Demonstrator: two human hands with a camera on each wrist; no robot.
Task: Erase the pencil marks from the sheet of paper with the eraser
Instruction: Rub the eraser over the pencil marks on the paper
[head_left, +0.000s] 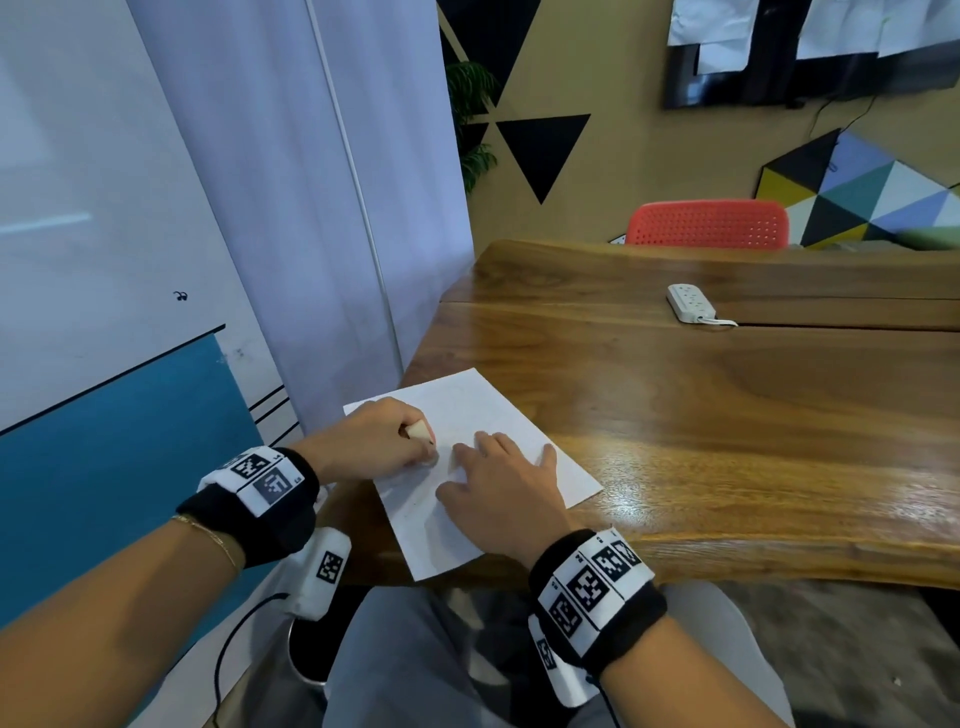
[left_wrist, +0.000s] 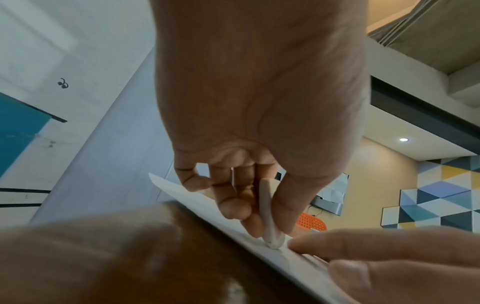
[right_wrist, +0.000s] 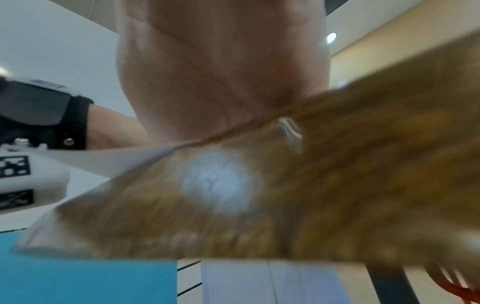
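Observation:
A white sheet of paper (head_left: 498, 415) lies on the near left corner of the wooden table (head_left: 727, 415). My left hand (head_left: 379, 441) pinches a pale beige eraser (head_left: 420, 431) between thumb and fingers. In the left wrist view the eraser (left_wrist: 269, 216) stands on end with its lower tip pressed on the paper (left_wrist: 192, 197). My right hand (head_left: 498, 488) lies flat on the sheet just right of the eraser, fingers straight and spread. Its fingers (left_wrist: 376, 242) show beside the eraser tip. Pencil marks are too faint to make out.
A white power strip (head_left: 691, 302) lies further back on the table. A red perforated chair (head_left: 706, 223) stands behind the far edge. A white curtain (head_left: 311, 208) hangs close on the left. My legs are below the near table edge.

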